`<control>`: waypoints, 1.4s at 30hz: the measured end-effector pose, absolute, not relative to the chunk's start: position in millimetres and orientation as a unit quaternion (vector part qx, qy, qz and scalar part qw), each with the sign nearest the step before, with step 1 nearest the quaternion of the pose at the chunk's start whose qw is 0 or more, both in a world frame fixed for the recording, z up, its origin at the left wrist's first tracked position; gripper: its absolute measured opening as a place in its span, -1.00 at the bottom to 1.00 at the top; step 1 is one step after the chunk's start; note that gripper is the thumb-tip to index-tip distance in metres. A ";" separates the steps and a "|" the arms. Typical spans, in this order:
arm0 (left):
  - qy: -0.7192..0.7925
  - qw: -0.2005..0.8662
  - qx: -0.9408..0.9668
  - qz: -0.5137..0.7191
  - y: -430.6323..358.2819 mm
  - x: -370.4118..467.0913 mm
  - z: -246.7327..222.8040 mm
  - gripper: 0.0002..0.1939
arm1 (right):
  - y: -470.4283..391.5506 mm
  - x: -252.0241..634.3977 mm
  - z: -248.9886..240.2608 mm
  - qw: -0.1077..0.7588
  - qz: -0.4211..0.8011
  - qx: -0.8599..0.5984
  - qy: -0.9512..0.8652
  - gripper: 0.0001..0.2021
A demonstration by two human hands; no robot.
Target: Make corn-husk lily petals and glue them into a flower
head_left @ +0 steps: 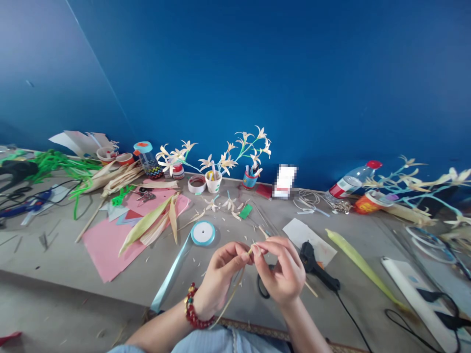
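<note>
Both hands together, fingertips pinched

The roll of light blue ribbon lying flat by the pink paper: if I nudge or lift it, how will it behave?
The ribbon roll lies flat on its side, so it probably slides rather than rolls. Its loose tail trails to the table edge and looks floppy; it would likely drag and unwind. The roll seems light, so the tail may tug it.

**What I can't make out**

A card by the wall is blurred, unreadable. My right hand covers most of the scissors. The power strip and tangled cables run off the right edge. My forearms leave the bottom edge.
</note>
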State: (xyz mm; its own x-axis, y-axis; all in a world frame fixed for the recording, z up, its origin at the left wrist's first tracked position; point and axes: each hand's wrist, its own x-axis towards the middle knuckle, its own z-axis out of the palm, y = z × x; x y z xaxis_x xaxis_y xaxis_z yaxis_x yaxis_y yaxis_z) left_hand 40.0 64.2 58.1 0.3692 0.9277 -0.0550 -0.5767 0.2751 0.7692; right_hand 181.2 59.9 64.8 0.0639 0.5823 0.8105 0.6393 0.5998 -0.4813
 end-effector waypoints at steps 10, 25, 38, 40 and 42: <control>0.251 0.769 0.309 0.500 63.5 40.2 59.3 -0.81 | 53.9 183.4 59.9 0.595 0.084 -0.463 -0.651 -0.73; 0.241 0.749 0.350 0.508 61.8 38.4 58.3 -0.83 | 55.2 179.5 61.0 0.588 0.236 -0.458 -0.623 -0.88; 0.185 0.821 0.264 0.472 66.7 38.9 51.8 -0.86 | 53.4 187.5 65.5 0.559 0.320 -0.447 -0.621 -0.89; 0.160 0.842 0.239 0.457 68.0 39.7 49.4 -0.88 | 52.2 187.6 64.4 0.557 0.328 -0.452 -0.614 -0.89; 0.146 0.852 0.221 0.451 68.6 40.6 48.0 -0.88 | 51.5 186.4 63.3 0.552 0.336 -0.457 -0.611 -0.89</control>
